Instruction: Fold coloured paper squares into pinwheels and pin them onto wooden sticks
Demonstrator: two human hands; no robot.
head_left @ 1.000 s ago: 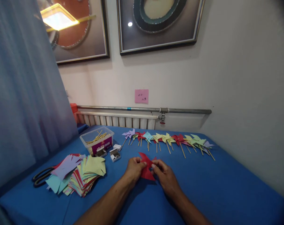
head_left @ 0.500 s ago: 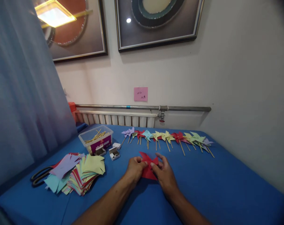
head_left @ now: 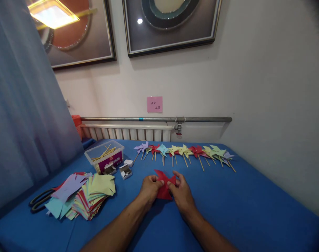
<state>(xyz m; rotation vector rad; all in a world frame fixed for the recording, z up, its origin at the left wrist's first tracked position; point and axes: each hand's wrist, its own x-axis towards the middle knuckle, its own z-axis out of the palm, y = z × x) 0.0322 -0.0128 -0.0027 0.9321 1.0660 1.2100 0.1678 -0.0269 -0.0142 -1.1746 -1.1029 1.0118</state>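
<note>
A red paper pinwheel piece (head_left: 164, 191) is held between both hands over the blue cloth, its corners partly folded in. My left hand (head_left: 149, 189) grips its left side, thumb pressed near the centre. On the right side my right hand (head_left: 182, 191) pinches a folded corner, with the index finger raised behind the paper. No stick shows on this piece. To the left lies a fanned stack of cut paper squares (head_left: 92, 196), mostly yellow on top, beside lilac paper (head_left: 70, 187) and light blue paper (head_left: 56, 207).
Black-handled scissors (head_left: 41, 200) lie at the far left. A clear tub (head_left: 116, 159) holds sticks; near it stand small open boxes, one with metal pins (head_left: 126, 172). Finished pinwheels (head_left: 197, 151) on sticks line the back. Beyond them are a radiator (head_left: 128, 133) and pipe.
The whole view has shifted slightly, so the scene sits a little further left. Both hands still hold the red paper, and their grip looks nearly the same.
</note>
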